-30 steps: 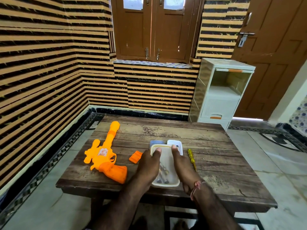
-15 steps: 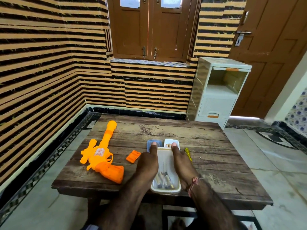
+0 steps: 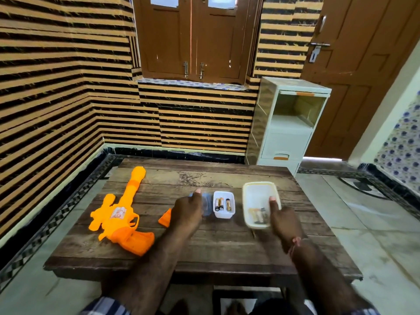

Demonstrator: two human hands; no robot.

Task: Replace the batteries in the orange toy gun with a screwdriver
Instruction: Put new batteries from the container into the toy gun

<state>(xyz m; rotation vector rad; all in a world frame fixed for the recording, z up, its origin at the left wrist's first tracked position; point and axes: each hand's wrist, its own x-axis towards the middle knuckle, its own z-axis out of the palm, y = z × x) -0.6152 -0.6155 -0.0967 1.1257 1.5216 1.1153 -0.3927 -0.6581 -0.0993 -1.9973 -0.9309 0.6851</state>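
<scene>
On the wooden table, head view:
Toy gun: the orange toy gun [image 3: 122,218] lies flat at the left, barrel pointing away from the person, grip toward the near edge; neither hand touches it.
Battery cover: a small orange piece [image 3: 165,218], probably the removed cover, lies beside the left hand.
Left hand: the left hand [image 3: 187,213] grips a small bluish container [image 3: 206,204], thumb on its far rim; its contents are hidden.
Right hand: the right hand [image 3: 284,220] holds the large white tray [image 3: 258,202] by its right wall, thumb inside.
Batteries: three batteries [image 3: 221,204] lie in a small white tray [image 3: 223,205] between the hands; more lie in the large tray, blurred.
Screwdriver: mostly hidden; only a thin dark tip seems to show below the large tray.
Handling, gun: hollow rigid plastic, likely light; best held by the thick grip or body, not the thin barrel.
Handling, batteries: smooth, round, prone to rolling; a pinch across the middle suits them.
</scene>
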